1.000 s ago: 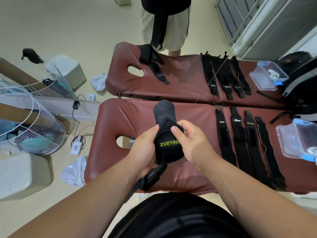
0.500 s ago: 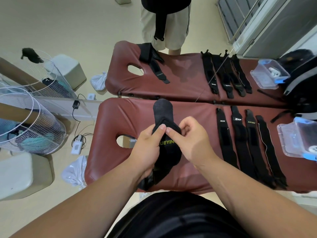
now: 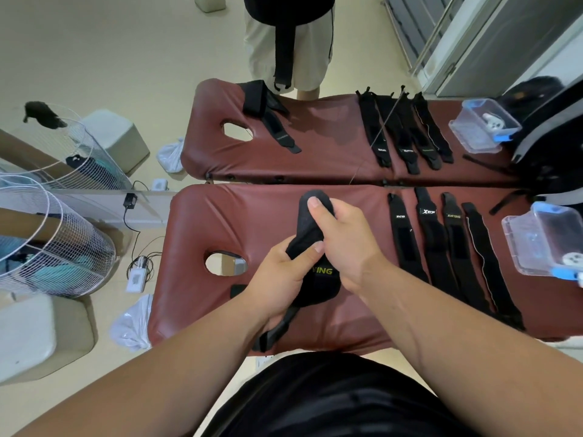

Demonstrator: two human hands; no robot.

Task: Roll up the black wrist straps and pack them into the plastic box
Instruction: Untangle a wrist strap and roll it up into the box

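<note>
Both grips closed on the same wrist strap [image 3: 310, 244], held just above the near surface [image 3: 252, 216] rather than lying on it. Left hand [image 3: 280, 279] wraps the lower half, thumb across the front, tail dangling from under the palm toward the surface's edge. Looks like it anchors the strap so the roll has something to wind against. Right hand [image 3: 344, 244] covers the other side, thumb pressed on the rounded top end, likely to fold that end over and start a tight core. Yellow lettering partly visible between the two hands.

Four more straps [image 3: 441, 250] lie flat and parallel on the same surface to the right, well apart from the hands, presumably queued for rolling. Clear plastic box [image 3: 542, 238] with blue latch sits at the right end, just beyond that row, so reach after rolling is short. Something white and round is in it; no rolled strap visible inside.

Judgement: rolling just beginning, packing not started. Risk: loose core unwinds if the thumb lets go.
</note>
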